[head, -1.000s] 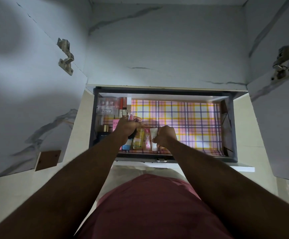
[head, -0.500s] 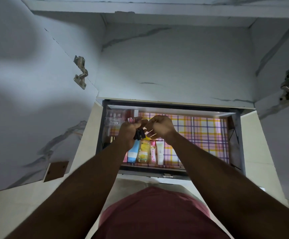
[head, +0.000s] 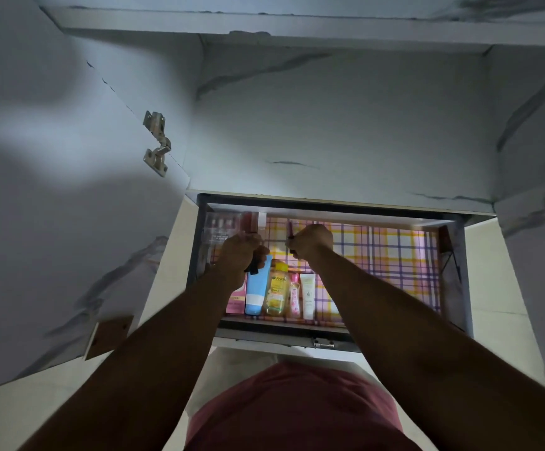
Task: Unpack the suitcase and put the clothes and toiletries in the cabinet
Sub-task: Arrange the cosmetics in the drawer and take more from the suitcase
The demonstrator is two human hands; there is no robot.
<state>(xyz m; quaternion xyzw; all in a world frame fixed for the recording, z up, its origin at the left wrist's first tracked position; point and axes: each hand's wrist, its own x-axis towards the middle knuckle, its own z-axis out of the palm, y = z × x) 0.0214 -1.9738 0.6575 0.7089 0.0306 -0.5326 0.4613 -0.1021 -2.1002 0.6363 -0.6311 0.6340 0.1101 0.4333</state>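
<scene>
Nearest you, along the front wall of the drawer (head: 329, 333), lies the row already put away: a pink box (head: 236, 302), a blue tube (head: 257, 292), a yellow bottle (head: 277, 289), a small pink bottle (head: 294, 296) and a white tube (head: 308, 296), side by side, their long axes running front to back on the plaid liner (head: 394, 255).

Just beyond that row, your two hands hover over the drawer's left half. Your left hand (head: 238, 255) is curled around a bunch of small dark items (head: 255, 266), whose lower ends stick out below the fist, above the blue tube's cap. What they are exactly is too dark to tell. Your right hand (head: 311, 244) is clenched around a slim stick (head: 291, 236), pinched at its middle; it stands nearly upright, its top toward the drawer's back.

The stick lies on the thumb side of your right fist, between your two hands, so the right hand is the one placed to set it down. Bare liner sits directly under and to the right of it, so it looks ready to be laid flat there.

Farther back, in the left rear corner, stand a clear box (head: 220, 229) and some red and white packages (head: 254, 222).
</scene>
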